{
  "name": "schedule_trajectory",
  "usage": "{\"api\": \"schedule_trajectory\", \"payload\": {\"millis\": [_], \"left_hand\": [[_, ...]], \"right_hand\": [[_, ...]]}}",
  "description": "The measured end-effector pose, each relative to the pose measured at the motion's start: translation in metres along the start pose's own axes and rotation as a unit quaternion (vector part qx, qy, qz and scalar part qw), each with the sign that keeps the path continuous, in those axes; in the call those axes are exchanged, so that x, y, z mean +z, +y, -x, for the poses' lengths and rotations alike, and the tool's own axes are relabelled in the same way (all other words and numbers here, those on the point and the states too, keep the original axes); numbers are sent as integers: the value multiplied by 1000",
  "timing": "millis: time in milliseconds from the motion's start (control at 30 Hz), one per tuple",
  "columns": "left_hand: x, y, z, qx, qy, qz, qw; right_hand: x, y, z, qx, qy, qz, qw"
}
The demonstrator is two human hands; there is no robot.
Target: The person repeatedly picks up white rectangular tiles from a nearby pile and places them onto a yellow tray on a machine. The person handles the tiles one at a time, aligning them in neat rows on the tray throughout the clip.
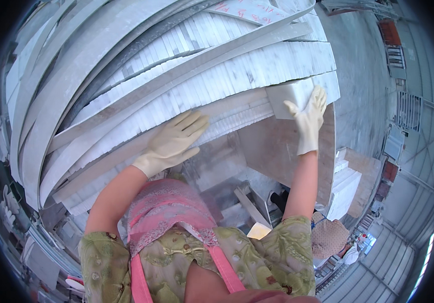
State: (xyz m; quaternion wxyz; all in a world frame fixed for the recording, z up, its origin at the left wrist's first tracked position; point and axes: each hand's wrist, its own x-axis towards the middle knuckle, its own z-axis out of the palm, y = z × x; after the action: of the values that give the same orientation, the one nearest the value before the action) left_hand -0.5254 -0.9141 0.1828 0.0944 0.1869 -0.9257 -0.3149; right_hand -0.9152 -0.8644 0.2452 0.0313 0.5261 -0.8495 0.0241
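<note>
My left hand (174,141), in a cream rubber glove, lies flat with its fingers spread along the near edge of a long pale strip (239,102). Its thumb points right, and nothing is in its grasp. Farther right, my right hand (309,116) wears a matching glove and rests against a white-grey marble block (290,93). The right thumb stands apart on the near face while the fingers stretch out over the right part. Behind the block runs a long row of thin white marble pieces (217,83) set on edge.
Long grey curved strips (186,64) lie across the marble rows. A marked slab (242,11) sits at the back. Below the right end stands a brown board (290,141), with stacked white slabs (346,189) beyond. A person in a patterned cap (329,235) is at lower right.
</note>
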Motion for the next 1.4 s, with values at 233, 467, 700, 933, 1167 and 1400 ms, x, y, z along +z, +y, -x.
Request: {"api": "schedule_trajectory", "payload": {"millis": [233, 467, 700, 933, 1167, 1400], "left_hand": [[-5, 1, -3, 5, 1, 20, 1000], [-3, 6, -7, 20, 10, -47, 999], [4, 11, -9, 23, 7, -71, 997], [8, 13, -12, 20, 5, -103, 995], [9, 12, -12, 19, -24, -115, 993], [14, 19, -12, 13, -35, -148, 988]], "right_hand": [[-3, 6, -15, 56, -67, 7, 996], [-3, -10, 0, 95, 65, -136, 984], [59, 1, 68, 331, 214, -779, 488], [93, -27, 31, 310, 186, -788, 498], [97, -26, 8, 263, 180, -837, 445], [93, 20, 68, 274, 178, -801, 502]]}}
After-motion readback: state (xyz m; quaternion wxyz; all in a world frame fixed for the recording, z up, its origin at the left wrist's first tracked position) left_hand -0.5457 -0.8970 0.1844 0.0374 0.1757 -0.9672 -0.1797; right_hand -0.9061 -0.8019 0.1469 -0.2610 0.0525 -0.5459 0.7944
